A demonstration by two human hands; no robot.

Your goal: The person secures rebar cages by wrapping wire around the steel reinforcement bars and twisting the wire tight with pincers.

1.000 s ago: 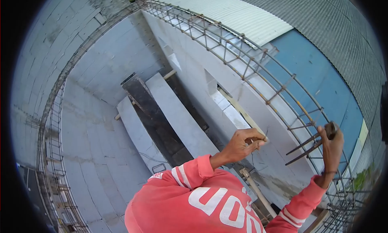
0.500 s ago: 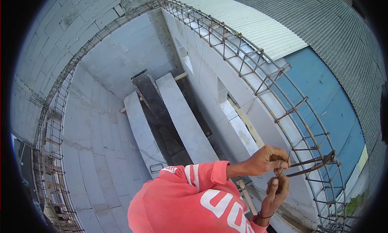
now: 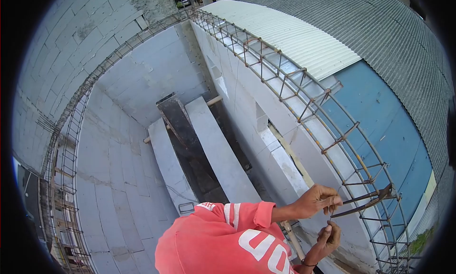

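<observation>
My left hand is closed in a pinch, its fingertips next to the handle ends of a pair of pincers. Below it, my right hand has thumb and fingers pressed together. Between the two sets of fingertips runs a fine line that looks like thin wire; its full length is too small to make out. The pincers lie across the rebar cage, jaws on the far bars and handles slightly apart, pointing at my hands. Neither hand visibly grips the handles.
The cage follows the top of a grey block wall. Deep inside the walls lie pale planks and a dark trough. Beyond the cage are a blue panel and corrugated roofing. Another cage runs along the left.
My hands have moved slightly down in view, with a bit more space between their fingertips. The camera has shifted a little; the pincers stay on the cage.
</observation>
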